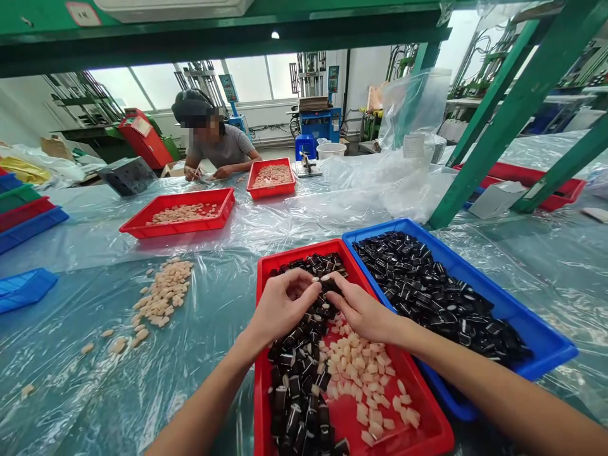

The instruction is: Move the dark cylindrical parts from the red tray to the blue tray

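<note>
My right hand (363, 310) is closed on a small black part (329, 285), gripped between thumb and fingers. Against it, my left hand (285, 304) is pinched shut with thumb and forefinger together; a pale spot shows at its fingertips, too small to tell whether it is a nail or a piece. Both hands are above a red tray (260, 386). Black parts (299, 380) with pale edges fill that tray's left side and far end. Small cream pieces (358, 364) lie loose on its right side.
A blue tray (546, 335) heaped with black parts stands at the right. Cream pieces (164, 294) lie on the plastic-covered table at the left. Beyond are two red trays (178, 229) of pale pieces and a seated person (216, 142). Green frame posts (503, 133) rise at the right.
</note>
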Available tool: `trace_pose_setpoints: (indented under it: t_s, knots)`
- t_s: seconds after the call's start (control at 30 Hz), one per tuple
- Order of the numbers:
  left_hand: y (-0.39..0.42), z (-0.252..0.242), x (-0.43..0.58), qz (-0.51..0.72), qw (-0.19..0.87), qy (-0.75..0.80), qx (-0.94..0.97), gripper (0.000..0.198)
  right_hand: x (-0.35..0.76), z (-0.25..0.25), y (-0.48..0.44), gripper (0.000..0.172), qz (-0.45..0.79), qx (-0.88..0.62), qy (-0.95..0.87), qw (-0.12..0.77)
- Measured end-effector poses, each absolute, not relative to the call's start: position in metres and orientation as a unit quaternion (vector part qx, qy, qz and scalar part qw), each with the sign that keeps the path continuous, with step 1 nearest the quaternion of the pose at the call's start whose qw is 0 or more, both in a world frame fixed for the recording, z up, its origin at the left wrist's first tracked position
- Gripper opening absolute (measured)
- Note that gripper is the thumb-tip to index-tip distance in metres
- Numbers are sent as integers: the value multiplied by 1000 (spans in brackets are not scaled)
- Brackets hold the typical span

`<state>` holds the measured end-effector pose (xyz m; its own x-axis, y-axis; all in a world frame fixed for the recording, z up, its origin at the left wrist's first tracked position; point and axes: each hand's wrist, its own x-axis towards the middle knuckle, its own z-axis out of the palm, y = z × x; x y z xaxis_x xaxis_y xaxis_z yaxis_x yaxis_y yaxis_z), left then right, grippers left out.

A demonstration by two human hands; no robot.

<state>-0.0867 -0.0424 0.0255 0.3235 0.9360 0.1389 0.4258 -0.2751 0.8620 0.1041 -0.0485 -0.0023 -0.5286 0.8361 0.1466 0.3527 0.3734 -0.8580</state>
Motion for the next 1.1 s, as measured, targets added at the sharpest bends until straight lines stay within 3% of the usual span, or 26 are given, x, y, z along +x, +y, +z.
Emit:
trace_pose_setpoints:
  t_s: [0.1, 0.4, 0.77, 1.1]
  knots:
    - [-43, 27, -88, 349, 352, 446, 745, 26, 104, 0, -51, 18, 392, -382, -785, 290]
    - [-42, 28, -90, 350, 282, 434, 781, 25, 108, 1, -51, 18, 331, -413, -799, 287]
    - [-45, 34, -92, 302, 310, 423, 796, 28, 116, 3, -50, 19, 129, -427, -870, 209]
    - [-50, 22, -82, 342, 278, 474, 762, 27, 115, -3, -51, 19, 100, -420, -882, 189]
